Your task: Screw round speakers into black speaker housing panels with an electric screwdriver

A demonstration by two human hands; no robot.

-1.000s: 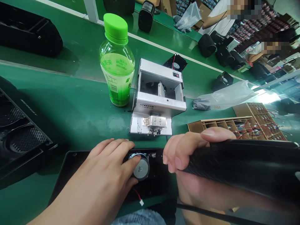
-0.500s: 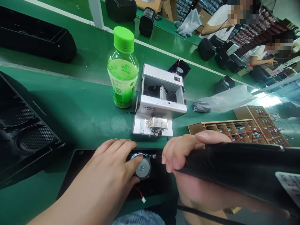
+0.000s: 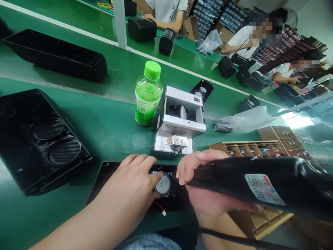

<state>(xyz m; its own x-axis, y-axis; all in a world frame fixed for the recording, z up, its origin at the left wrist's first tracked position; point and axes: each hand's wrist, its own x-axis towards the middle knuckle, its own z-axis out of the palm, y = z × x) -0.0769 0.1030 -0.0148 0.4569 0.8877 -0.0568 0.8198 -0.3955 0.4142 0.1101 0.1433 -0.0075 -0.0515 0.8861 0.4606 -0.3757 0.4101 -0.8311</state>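
My right hand [image 3: 205,187] is wrapped around a black electric screwdriver [image 3: 229,177], held nearly level with its tip pointing left. A round speaker driver [image 3: 163,184] with a grey back sits on a black panel [image 3: 109,170] in front of me. Over its left side lies my left hand [image 3: 135,187], thumb and fingers closed about the driver's edge. The screwdriver's tip is close to the right rim of the driver; whether it touches a screw I cannot tell. A red wire with a white plug [image 3: 163,213] hangs from the driver.
Behind the panel stands a silver screw feeder [image 3: 182,121], with a green-capped bottle [image 3: 148,93] to its left. A black speaker housing [image 3: 44,142] is at left. Partitioned cardboard boxes [image 3: 255,147] stand at right. Co-workers [image 3: 169,14] sit across the bench.
The view has shifted, showing more of the left housing and a further co-worker at the top. My hands keep their hold on the driver and the screwdriver.
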